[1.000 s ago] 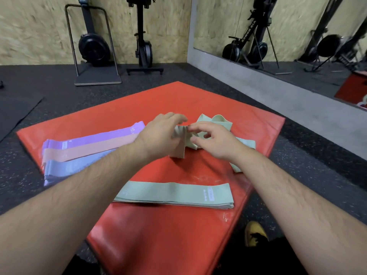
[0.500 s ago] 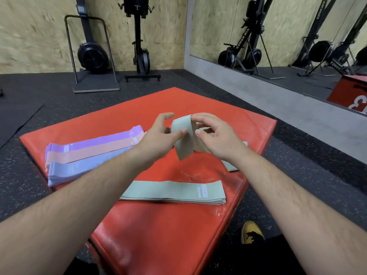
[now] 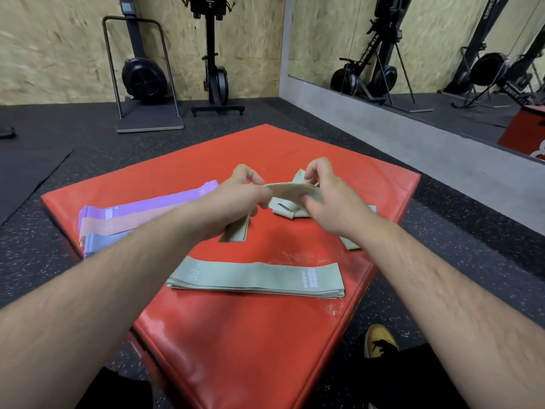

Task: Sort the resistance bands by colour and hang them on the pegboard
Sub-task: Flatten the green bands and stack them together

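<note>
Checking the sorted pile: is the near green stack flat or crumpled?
Flat: the green stack lies in neat, aligned layers on the red mat.

Left hand (image 3: 236,199) and right hand (image 3: 327,199) pinch one green band (image 3: 290,191) above the red mat (image 3: 265,335). Folded green stack (image 3: 256,278) lies nearer; purple, pink, blue bands (image 3: 141,219) lie left.

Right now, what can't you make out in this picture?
Head view:
- Pegboard: out of frame.
- Loose heap of pale green fabric bands: partly behind the right hand; count unclear.
- White label on the folded green stack: print too small.
- Blue flat band: far end behind the left forearm.
</note>
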The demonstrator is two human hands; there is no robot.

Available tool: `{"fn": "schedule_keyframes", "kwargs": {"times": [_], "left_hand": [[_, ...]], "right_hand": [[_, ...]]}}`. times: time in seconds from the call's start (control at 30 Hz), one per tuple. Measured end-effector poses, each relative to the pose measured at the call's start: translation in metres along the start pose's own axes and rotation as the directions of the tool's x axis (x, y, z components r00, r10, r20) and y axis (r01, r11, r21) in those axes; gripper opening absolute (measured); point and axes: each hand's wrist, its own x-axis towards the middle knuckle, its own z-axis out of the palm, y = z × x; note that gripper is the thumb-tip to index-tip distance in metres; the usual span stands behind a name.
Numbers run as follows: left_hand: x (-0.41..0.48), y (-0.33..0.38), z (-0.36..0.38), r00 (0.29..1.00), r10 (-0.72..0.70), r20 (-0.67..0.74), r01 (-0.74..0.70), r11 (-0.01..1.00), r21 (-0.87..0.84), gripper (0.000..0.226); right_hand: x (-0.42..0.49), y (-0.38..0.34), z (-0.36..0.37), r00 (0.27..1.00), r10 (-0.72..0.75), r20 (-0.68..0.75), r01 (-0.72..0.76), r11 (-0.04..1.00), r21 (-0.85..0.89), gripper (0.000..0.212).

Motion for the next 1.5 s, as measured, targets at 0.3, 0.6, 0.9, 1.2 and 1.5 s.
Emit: {"fn": "schedule_keyframes", "kwargs": {"times": [0.3,0.6,0.9,1.2,1.5], "left_hand": [[-0.024,-0.033,-0.061,0.987,-0.083,0.135,0.038,0.949,0.313,0.008],[-0.032,-0.070,-0.077,0.986,0.042,0.162,-0.145,0.701,0.698,0.016],[-0.029,-0.097,-0.063,0.978,0.063,0.198,-0.206,0.392,0.897,0.019],[-0.038,-0.096,0.000,0.886,0.119,0.448,-0.455,0.406,0.793,0.077],[-0.016,-0.091,0.013,0.862,0.135,0.488,-0.493,0.441,0.749,0.058]], "right_hand": [[-0.018,0.021,-0.018,0.958,0.108,0.267,-0.119,0.993,0.025,0.018],[-0.047,0.014,0.000,0.824,0.113,0.555,-0.077,0.993,-0.087,0.008],[-0.063,0.011,0.024,0.792,0.079,0.606,0.098,0.962,-0.253,0.048],[-0.065,0.012,0.022,0.725,0.124,0.678,0.099,0.955,-0.281,0.101],[-0.072,0.032,0.023,0.778,0.048,0.627,0.140,0.959,-0.246,0.063]]}}
